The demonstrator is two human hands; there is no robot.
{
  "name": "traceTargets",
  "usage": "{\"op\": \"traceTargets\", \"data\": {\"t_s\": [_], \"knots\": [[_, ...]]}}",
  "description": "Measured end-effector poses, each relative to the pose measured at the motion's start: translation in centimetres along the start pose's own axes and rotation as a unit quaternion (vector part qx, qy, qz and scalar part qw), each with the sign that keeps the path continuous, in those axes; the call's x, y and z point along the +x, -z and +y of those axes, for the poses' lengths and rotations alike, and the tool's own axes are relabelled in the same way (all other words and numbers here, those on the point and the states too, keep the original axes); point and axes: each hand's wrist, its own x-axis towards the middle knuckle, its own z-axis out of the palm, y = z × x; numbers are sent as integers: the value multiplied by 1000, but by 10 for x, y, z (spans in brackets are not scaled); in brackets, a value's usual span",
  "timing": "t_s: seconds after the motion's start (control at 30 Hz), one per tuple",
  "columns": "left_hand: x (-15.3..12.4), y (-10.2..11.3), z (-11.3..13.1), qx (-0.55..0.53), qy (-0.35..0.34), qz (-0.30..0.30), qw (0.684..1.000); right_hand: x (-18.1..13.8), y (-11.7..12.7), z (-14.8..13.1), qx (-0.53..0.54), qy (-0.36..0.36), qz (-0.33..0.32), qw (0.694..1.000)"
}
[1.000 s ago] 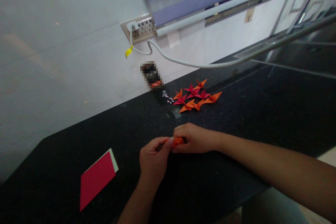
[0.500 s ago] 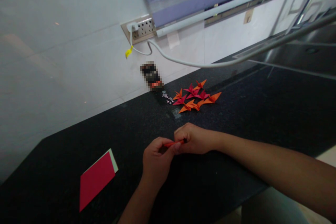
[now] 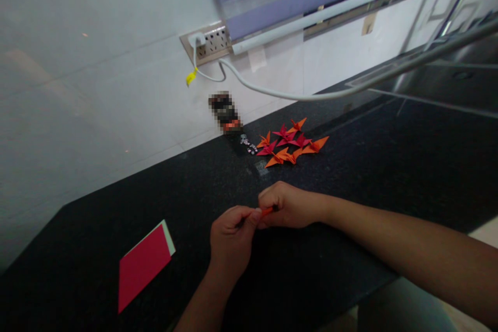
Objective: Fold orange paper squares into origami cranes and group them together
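Between my two hands is a small piece of folded orange paper [image 3: 266,211], mostly covered by fingers. My left hand [image 3: 233,233] pinches its left end between thumb and forefinger. My right hand [image 3: 290,205], fingers curled, grips the other end, and the fingertips of both hands meet. Beyond them on the dark counter stand several folded paper cranes [image 3: 291,144] in orange and magenta, grouped close together. A stack of square paper [image 3: 143,267], red on top with a pale green sheet showing at one edge, lies to the left of my left hand.
Small pale scraps [image 3: 249,145] lie left of the cranes, beside a blurred-out upright object [image 3: 225,111] at the wall. A white cable [image 3: 288,96] runs from the wall socket [image 3: 210,42] rightward above the black counter [image 3: 187,187]. A sink [image 3: 462,75] is at the far right.
My left thumb and fingers have shifted slightly on the orange paper, so less of it shows at the left and a bit more beside the right hand. My right hand stays almost still.
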Motion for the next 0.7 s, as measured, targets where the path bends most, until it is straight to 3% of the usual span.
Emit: {"op": "traceTargets", "data": {"t_s": [0.17, 0.43, 0.7], "knots": [[1, 2, -2, -16, 14, 0, 1000, 0, 1, 0, -1, -13, 0, 1000], [3, 0, -4, -115, 100, 17, 988, 1, 3, 1, 18, -30, 32, 999], [0, -4, -5, -78, 72, 42, 993, -1, 0, 2, 47, -56, 6, 997]]}}
